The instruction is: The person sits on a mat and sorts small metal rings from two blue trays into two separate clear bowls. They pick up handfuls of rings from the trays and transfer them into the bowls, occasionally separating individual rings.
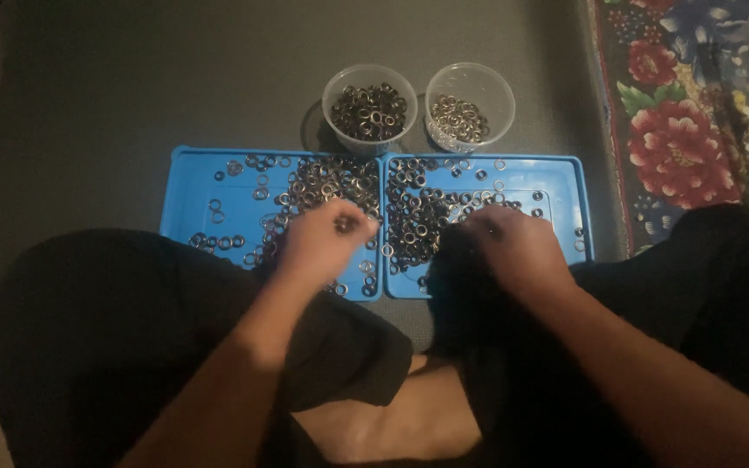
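On the dark floor mat (132,87), the left hand (322,238) is pinching a ring (344,225) over the left blue tray (192,186), while the right hand (513,247) is resting curled, its grip hidden, on the right blue tray (565,186); picking one ring at a time is working best.

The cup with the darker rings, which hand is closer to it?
Left. The left hand is below the dark-ring cup, slightly left; the right hand is farther right, below the other cup.

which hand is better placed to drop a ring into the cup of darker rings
Probably the left. The left hand already pinches a ring at its fingertips and sits nearly straight below the darker-ring cup. The right hand rests on the right tray, nearer the other cup.
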